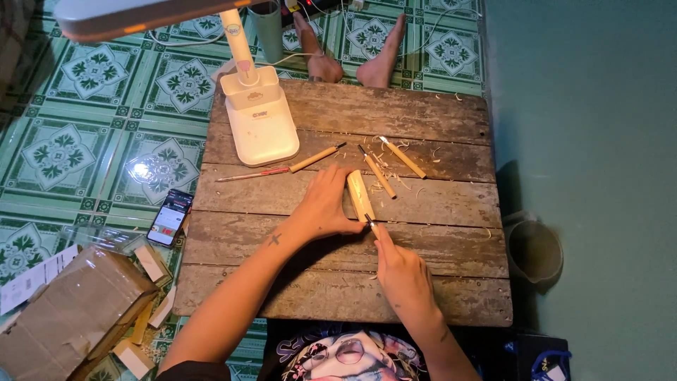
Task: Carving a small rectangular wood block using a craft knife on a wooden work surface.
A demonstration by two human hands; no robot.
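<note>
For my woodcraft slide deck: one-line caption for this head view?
Left hand steadies a pale wood piece on a plank table while right hand works it with a carving tool.

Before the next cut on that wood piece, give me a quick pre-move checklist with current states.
1. Left hand steadies the wood piece: ok.
2. Right hand grips the carving tool: ok.
3. Blade tip on the piece's near end: ok.
4. Left thumb out of the blade's path: cannot tell.
5. Spare chisels lie apart from the piece: ok.
6. Lamp base sits away from both hands: ok.
</note>
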